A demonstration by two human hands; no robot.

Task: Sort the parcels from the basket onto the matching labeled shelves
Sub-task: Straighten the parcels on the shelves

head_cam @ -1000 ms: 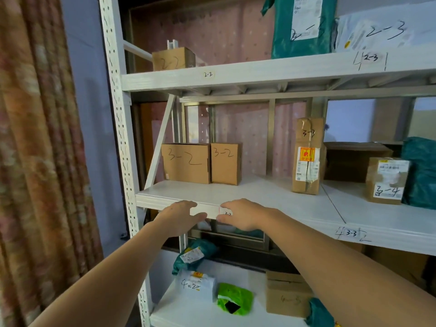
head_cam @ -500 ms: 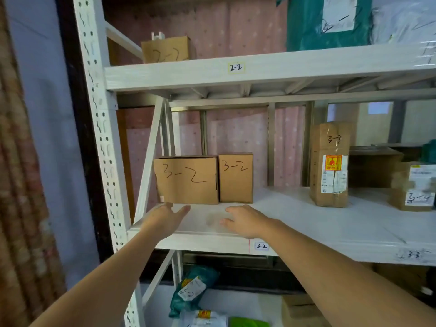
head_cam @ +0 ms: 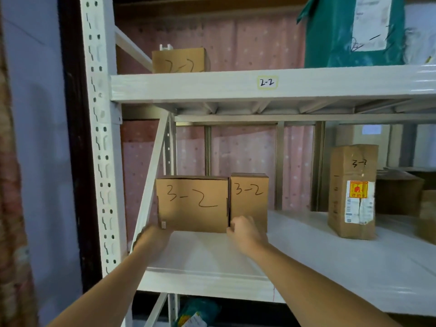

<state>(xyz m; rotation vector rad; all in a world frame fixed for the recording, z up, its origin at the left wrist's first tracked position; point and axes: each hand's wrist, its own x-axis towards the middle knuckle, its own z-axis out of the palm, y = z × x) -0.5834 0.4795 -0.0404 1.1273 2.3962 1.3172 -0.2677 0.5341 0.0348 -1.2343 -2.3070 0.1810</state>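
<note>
The white shelf (head_cam: 212, 253) carried two cardboard boxes marked 3-2. The wide box (head_cam: 192, 204) stood between the two hands; the narrow box (head_cam: 249, 197) touched its right side. The left hand (head_cam: 153, 237) met the wide box's lower left corner, its grip unclear through blur. The right hand (head_cam: 245, 232) had its grip curled at the seam between the boxes.
</note>
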